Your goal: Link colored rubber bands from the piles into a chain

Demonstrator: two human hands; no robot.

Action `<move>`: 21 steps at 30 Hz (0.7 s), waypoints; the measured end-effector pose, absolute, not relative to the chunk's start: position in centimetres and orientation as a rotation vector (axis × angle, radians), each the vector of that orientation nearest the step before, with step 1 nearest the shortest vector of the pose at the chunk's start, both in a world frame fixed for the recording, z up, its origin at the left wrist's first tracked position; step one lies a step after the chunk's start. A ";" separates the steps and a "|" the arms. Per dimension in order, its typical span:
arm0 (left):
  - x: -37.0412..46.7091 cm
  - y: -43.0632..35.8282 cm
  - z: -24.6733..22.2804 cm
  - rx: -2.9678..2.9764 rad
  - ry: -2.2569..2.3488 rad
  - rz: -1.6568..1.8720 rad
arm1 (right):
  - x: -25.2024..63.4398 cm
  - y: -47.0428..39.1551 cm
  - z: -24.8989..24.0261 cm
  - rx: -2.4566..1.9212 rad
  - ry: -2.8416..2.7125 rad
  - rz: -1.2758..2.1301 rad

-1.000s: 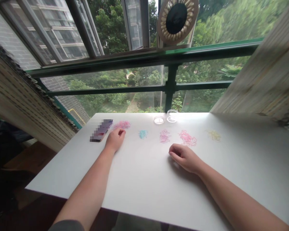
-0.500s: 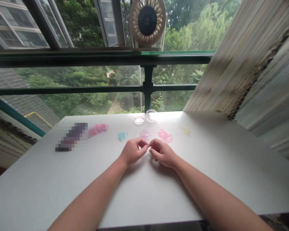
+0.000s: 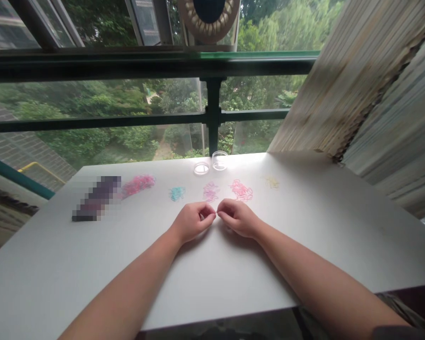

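Note:
My left hand (image 3: 194,221) is over the middle of the white table (image 3: 109,264), thumb and forefinger pressed together. Opposite it, my right hand (image 3: 238,218) pinches in the same way, and the fingertips of both hands almost meet. Whatever they hold is too small to make out. Just beyond my hands lie a small heap of light purple loop-like pieces (image 3: 210,191) and a heap of pink loop-like pieces (image 3: 241,190). A turquoise heap (image 3: 177,193) is farther left, and a few yellow pieces (image 3: 272,183) lie to the right.
Two clear round containers or lids (image 3: 220,161) are at the table's back edge. At the left are a larger pink heap (image 3: 139,185) and a pixelated dark object (image 3: 97,198). Behind the table stand a green railing (image 3: 212,113) and a fan (image 3: 209,23); a curtain (image 3: 311,89) hangs right.
The camera has tilted down slightly, so the scene sits higher in view. Both hands keep their pinch, the right hand's fingers now more closed together.

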State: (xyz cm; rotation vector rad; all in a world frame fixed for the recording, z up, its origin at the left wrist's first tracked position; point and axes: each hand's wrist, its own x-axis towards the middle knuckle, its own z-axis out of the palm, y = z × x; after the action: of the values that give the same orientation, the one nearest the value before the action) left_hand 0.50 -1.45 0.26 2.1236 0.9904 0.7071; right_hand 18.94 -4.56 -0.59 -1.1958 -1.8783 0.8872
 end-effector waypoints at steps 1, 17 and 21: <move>0.5 -1.5 0.3 2.119 0.990 0.716 | 19.0 -4.6 -0.5 -1.201 -1.884 0.887; 0.4 -1.5 0.4 2.086 0.969 0.741 | 19.0 -4.7 -0.1 -1.219 -1.954 0.851; 0.4 -1.5 0.4 2.085 0.953 0.734 | 19.0 -4.6 -0.1 -1.207 -1.962 0.878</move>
State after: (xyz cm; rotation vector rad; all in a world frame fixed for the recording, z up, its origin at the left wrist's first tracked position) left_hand 0.36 -1.53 0.37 2.0849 0.9534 0.7337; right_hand 19.02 -4.65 -0.13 -1.2074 -1.9625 0.8780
